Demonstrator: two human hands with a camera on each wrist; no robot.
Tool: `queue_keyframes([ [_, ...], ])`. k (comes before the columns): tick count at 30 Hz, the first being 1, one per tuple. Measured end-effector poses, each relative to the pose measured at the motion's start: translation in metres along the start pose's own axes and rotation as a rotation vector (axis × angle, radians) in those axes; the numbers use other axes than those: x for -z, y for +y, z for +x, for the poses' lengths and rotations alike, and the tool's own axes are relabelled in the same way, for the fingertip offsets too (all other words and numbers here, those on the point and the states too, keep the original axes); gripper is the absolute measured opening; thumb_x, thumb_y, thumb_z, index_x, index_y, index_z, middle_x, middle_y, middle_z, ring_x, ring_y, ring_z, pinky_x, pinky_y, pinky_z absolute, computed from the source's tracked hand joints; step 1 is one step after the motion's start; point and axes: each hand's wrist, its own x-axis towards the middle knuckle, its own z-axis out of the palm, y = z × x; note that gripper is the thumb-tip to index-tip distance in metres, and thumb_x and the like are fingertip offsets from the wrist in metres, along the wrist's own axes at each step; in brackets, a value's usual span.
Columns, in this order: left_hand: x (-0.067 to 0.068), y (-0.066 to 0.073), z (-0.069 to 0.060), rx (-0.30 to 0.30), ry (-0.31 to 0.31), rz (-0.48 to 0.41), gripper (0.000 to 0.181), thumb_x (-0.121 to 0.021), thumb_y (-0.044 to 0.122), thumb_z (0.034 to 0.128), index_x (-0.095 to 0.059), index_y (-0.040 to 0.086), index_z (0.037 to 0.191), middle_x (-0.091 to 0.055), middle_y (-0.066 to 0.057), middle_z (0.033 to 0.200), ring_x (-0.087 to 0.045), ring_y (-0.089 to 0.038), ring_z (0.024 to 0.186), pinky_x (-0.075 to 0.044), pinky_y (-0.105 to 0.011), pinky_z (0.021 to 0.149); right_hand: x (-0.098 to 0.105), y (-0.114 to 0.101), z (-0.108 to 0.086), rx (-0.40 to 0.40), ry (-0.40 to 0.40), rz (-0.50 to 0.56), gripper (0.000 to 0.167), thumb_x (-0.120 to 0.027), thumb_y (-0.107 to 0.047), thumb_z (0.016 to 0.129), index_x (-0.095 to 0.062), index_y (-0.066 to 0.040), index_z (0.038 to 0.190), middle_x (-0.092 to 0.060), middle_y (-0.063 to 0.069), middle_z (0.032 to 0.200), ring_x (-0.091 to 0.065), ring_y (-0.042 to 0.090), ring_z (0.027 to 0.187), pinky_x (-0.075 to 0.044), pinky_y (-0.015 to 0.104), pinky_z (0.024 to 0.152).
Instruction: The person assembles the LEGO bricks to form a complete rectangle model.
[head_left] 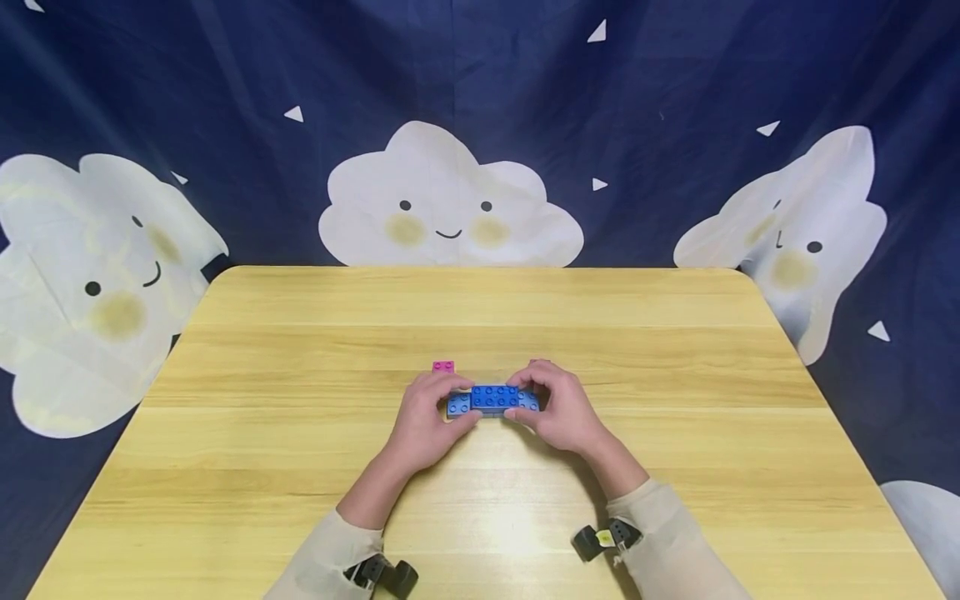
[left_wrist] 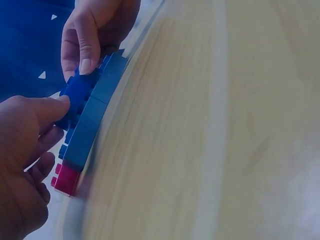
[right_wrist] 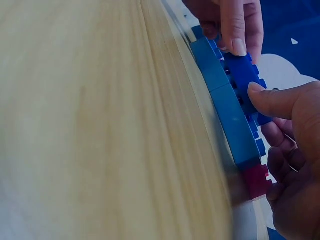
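A dark blue toy building brick (head_left: 495, 397) with two rows of studs spans two lighter blue bricks set end to end, the left one (head_left: 458, 406) and the right one (head_left: 528, 401). My left hand (head_left: 427, 421) pinches its left end between thumb and fingers. At the other end, my right hand (head_left: 564, 407) pinches the same brick. In the left wrist view the dark brick (left_wrist: 77, 95) lies along the studs of the lighter row (left_wrist: 86, 131). Whether it is fully seated I cannot tell.
Behind my left hand stands a pink brick (head_left: 443, 367). Another pink brick (head_left: 539, 362) is mostly hidden by my right hand. Everything is on a light wooden table (head_left: 300, 467), with a dark blue cloud-print curtain (head_left: 480, 67) behind its far edge.
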Motion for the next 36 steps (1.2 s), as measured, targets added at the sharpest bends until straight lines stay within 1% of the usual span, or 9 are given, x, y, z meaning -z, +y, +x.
queue_keyframes([
  [6, -0.0015, 0.0001, 0.0015, 0.023, -0.017, 0.002, 0.034, -0.086, 0.017, 0.0800, -0.073, 0.013, 0.111, -0.069, 0.000, 0.114, -0.055, -0.022, 0.107, -0.040, -0.044, 0.094, -0.0005, 0.0014, 0.0001, 0.005, 0.004, -0.001, 0.032, -0.090, -0.007, 0.074, -0.073, -0.016, 0.099, -0.062, -0.004, 0.089, -0.053, 0.019, 0.079, -0.045, 0.034, 0.069],
  [12, -0.0015, 0.0004, 0.0022, 0.037, -0.033, 0.020, 0.032, -0.085, 0.019, 0.0812, -0.073, 0.014, 0.110, -0.070, -0.001, 0.114, -0.056, -0.023, 0.109, -0.037, -0.045, 0.099, -0.0005, 0.0029, 0.0005, 0.017, 0.004, 0.004, 0.031, -0.090, -0.007, 0.074, -0.073, -0.016, 0.099, -0.062, -0.003, 0.087, -0.052, 0.019, 0.077, -0.045, 0.035, 0.067],
  [15, -0.0016, 0.0005, 0.0026, 0.035, -0.035, 0.031, 0.032, -0.085, 0.018, 0.0809, -0.073, 0.013, 0.110, -0.070, 0.000, 0.113, -0.056, -0.023, 0.110, -0.037, -0.046, 0.099, -0.0004, 0.0038, 0.0010, 0.019, 0.002, 0.008, 0.031, -0.090, -0.006, 0.073, -0.074, -0.016, 0.098, -0.062, -0.003, 0.087, -0.053, 0.019, 0.076, -0.045, 0.035, 0.066],
  [19, -0.0022, 0.0004, 0.0032, 0.014, -0.032, 0.037, 0.030, -0.085, 0.016, 0.0803, -0.073, 0.011, 0.107, -0.070, 0.000, 0.111, -0.057, -0.023, 0.109, -0.037, -0.046, 0.099, -0.0001, 0.0035, 0.0019, 0.022, -0.002, 0.022, 0.032, -0.090, -0.006, 0.073, -0.074, -0.017, 0.098, -0.063, -0.004, 0.088, -0.053, 0.019, 0.076, -0.045, 0.035, 0.066],
  [25, -0.0034, -0.0003, 0.0036, -0.003, -0.032, 0.032, 0.029, -0.085, 0.013, 0.0804, -0.073, 0.009, 0.106, -0.070, -0.001, 0.111, -0.057, -0.025, 0.112, -0.035, -0.047, 0.102, -0.0001, 0.0034, 0.0024, 0.027, 0.000, 0.032, 0.033, -0.090, -0.005, 0.072, -0.075, -0.016, 0.098, -0.063, -0.004, 0.088, -0.053, 0.019, 0.076, -0.045, 0.036, 0.066],
  [31, -0.0046, -0.0015, 0.0027, 0.001, -0.032, 0.035, 0.030, -0.085, 0.012, 0.0797, -0.074, 0.008, 0.107, -0.070, -0.002, 0.112, -0.057, -0.026, 0.113, -0.033, -0.050, 0.105, -0.0007, 0.0041, 0.0017, 0.032, -0.001, 0.036, 0.033, -0.090, -0.004, 0.072, -0.075, -0.016, 0.098, -0.063, -0.004, 0.088, -0.053, 0.019, 0.077, -0.045, 0.036, 0.067],
  [36, -0.0048, -0.0026, 0.0018, 0.018, -0.030, 0.012, 0.030, -0.085, 0.012, 0.0797, -0.073, 0.009, 0.107, -0.070, -0.001, 0.112, -0.057, -0.025, 0.111, -0.029, -0.052, 0.107, -0.0011, 0.0034, 0.0015, 0.035, -0.002, 0.037, 0.033, -0.090, -0.003, 0.072, -0.075, -0.015, 0.099, -0.063, -0.005, 0.088, -0.052, 0.020, 0.077, -0.044, 0.036, 0.067],
])
